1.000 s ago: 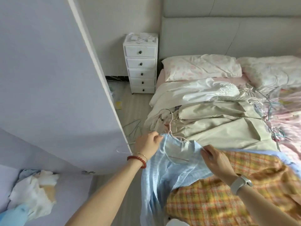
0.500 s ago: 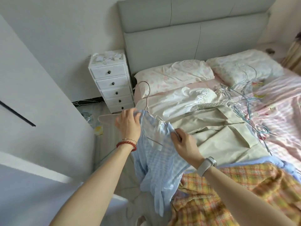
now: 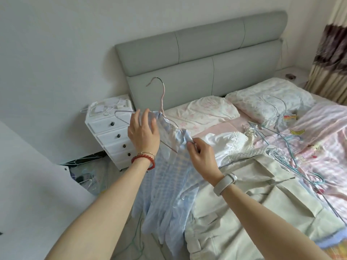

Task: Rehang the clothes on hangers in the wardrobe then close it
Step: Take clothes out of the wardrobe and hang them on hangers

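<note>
Your left hand (image 3: 143,133) holds the left shoulder of a light-blue checked shirt (image 3: 169,184) against a pink wire hanger (image 3: 161,98), fingers loosely curled over cloth and wire, a red bead bracelet (image 3: 143,159) at the wrist. Your right hand (image 3: 201,159) pinches the shirt's other shoulder between thumb and fingertips at about 3 o'clock from the left hand, a pale watch band (image 3: 225,183) on that wrist. The hanger's hook rises toward 12 o'clock in front of the grey padded headboard (image 3: 206,59), and its left arm juts out bare beyond the left hand at 9 o'clock. The shirt hangs from both hands and trails down toward 6 o'clock beside the edge of the bed (image 3: 216,126). A beige garment (image 3: 253,203) lies spread on the bed at 4 o'clock from the shirt; a white lace-trimmed garment (image 3: 231,143) lies bunched just beyond your right hand. Loose wire hangers (image 3: 287,147) lie scattered over the pink striped bedding at 3 o'clock. A white drawer unit (image 3: 110,134) stands at 9 o'clock beside the headboard. A pale panel (image 3: 33,184), possibly the wardrobe door, fills the frame at 8 o'clock.
</note>
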Tool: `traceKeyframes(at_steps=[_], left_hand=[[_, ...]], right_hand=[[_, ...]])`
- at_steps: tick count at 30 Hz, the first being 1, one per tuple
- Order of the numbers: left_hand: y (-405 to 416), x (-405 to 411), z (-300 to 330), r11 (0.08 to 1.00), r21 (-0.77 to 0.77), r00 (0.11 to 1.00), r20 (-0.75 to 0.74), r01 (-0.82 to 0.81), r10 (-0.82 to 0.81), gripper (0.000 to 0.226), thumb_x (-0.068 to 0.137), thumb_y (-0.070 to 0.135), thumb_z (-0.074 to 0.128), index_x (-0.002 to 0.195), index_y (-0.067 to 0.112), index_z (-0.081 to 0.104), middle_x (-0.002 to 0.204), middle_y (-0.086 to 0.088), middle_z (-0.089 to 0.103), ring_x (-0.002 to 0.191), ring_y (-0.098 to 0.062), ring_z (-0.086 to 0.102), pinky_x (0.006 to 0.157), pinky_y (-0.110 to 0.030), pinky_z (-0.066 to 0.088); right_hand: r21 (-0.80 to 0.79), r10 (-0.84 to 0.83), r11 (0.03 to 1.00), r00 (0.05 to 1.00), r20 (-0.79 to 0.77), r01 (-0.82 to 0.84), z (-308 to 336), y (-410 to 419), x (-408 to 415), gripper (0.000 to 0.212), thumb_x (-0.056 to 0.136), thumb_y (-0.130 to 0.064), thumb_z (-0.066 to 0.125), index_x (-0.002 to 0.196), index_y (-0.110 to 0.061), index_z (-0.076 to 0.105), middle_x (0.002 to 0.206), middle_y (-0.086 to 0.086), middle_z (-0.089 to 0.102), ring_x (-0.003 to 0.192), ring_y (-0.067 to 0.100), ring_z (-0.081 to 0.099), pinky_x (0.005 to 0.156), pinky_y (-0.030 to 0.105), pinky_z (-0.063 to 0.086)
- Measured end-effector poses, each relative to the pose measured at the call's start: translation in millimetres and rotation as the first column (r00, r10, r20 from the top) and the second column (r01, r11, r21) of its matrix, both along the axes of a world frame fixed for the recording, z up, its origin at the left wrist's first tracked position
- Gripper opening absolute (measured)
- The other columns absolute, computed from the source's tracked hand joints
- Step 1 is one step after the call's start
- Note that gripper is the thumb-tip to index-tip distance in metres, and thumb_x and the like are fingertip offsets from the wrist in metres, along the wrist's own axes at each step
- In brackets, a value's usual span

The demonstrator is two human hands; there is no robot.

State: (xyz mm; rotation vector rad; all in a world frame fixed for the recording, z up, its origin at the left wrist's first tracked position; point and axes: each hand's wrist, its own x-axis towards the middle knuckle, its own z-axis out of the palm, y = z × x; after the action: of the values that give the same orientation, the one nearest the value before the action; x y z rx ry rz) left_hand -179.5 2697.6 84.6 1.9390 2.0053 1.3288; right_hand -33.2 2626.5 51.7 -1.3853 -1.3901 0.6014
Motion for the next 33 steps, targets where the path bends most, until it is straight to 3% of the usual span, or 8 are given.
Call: traceKeyframes(at_steps=[5,11,15,21,24,26,28,33], left_hand=[[84,64,-28,0.961,-0.208,0.976,-0.079,0.184,-0.204,0.045,0.096,0.031,0.039,0.141,0.022,0.035,0.153,-0.005,0.020,0.140,-0.023,0.016,0.111,-0.041,0.019],[152,146,-101,0.799,-0.502,0.916,-0.033,0.330,-0.399,0.049,0.097,0.035,0.035,0.145,0.027,0.023,0.156,-0.003,0.009,0.142,-0.021,0.009,0.113,-0.042,0.017],[173,199,-158,0.676,-0.649,0.864,-0.054,0.350,-0.500,0.053,0.098,0.036,0.034,0.146,0.028,0.015,0.156,-0.003,0.003,0.143,-0.021,0.005,0.114,-0.044,0.015],[191,264,-242,0.495,-0.806,0.762,-0.087,0.325,-0.642,0.055,0.098,0.041,0.028,0.146,0.033,0.004,0.156,0.000,-0.004,0.143,-0.023,0.000,0.113,-0.051,0.014],[196,282,-281,0.436,-0.855,0.706,-0.124,0.281,-0.697,0.055,0.097,0.043,0.027,0.146,0.036,0.001,0.156,0.001,-0.006,0.143,-0.025,-0.003,0.113,-0.053,0.009],[194,287,-305,0.397,-0.887,0.657,-0.155,0.237,-0.738,0.056,0.097,0.044,0.026,0.145,0.037,-0.001,0.156,0.001,-0.007,0.143,-0.027,-0.003,0.113,-0.054,0.009],[190,287,-325,0.348,-0.914,0.620,-0.152,0.208,-0.770,0.056,0.096,0.046,0.024,0.144,0.039,-0.004,0.156,0.001,-0.009,0.143,-0.028,-0.004,0.113,-0.056,0.009],[190,285,-338,0.290,-0.935,0.612,-0.109,0.205,-0.783,0.055,0.096,0.047,0.021,0.143,0.042,-0.006,0.155,0.001,-0.015,0.142,-0.028,-0.012,0.111,-0.057,0.003]], right_hand=[[-0.006,-0.144,0.990,0.987,-0.067,0.144,-19,96,59,0.040,0.090,-0.007,0.048,0.056,-0.014,0.028,0.049,-0.005,0.025,0.047,0.007,0.023,0.045,0.020,0.023],[-0.123,-0.418,0.905,0.904,-0.086,0.407,-62,179,172,0.044,0.087,-0.007,0.050,0.051,-0.018,0.029,0.047,-0.007,0.028,0.045,0.006,0.026,0.043,0.019,0.025],[-0.224,-0.567,0.807,0.823,-0.033,0.547,-108,205,261,0.033,0.086,-0.008,0.049,0.054,-0.007,0.038,0.051,0.000,0.030,0.057,0.016,0.031,0.053,0.032,0.023],[-0.337,-0.708,0.643,0.701,0.079,0.688,-183,216,364,0.041,0.086,-0.014,0.050,0.049,-0.013,0.033,0.047,0.001,0.028,0.058,0.021,0.034,0.053,0.031,0.022],[-0.413,-0.690,0.588,0.698,0.191,0.695,-219,221,391,0.043,0.092,-0.026,0.048,0.053,-0.009,0.039,0.051,0.007,0.038,0.055,0.024,0.037,0.052,0.032,0.024],[-0.470,-0.635,0.576,0.728,0.257,0.668,-241,223,401,0.034,0.093,-0.024,0.046,0.064,-0.007,0.052,0.067,0.018,0.052,0.066,0.029,0.049,0.059,0.030,0.029],[-0.523,-0.613,0.539,0.733,0.293,0.660,-261,224,405,0.024,0.093,-0.021,0.044,0.094,-0.005,0.061,0.088,0.022,0.062,0.083,0.034,0.058,0.066,0.031,0.035],[-0.578,-0.504,0.575,0.808,0.307,0.579,-280,223,403,0.037,0.096,-0.019,0.036,0.123,0.003,0.048,0.117,0.027,0.057,0.109,0.040,0.052,0.085,0.038,0.041]])
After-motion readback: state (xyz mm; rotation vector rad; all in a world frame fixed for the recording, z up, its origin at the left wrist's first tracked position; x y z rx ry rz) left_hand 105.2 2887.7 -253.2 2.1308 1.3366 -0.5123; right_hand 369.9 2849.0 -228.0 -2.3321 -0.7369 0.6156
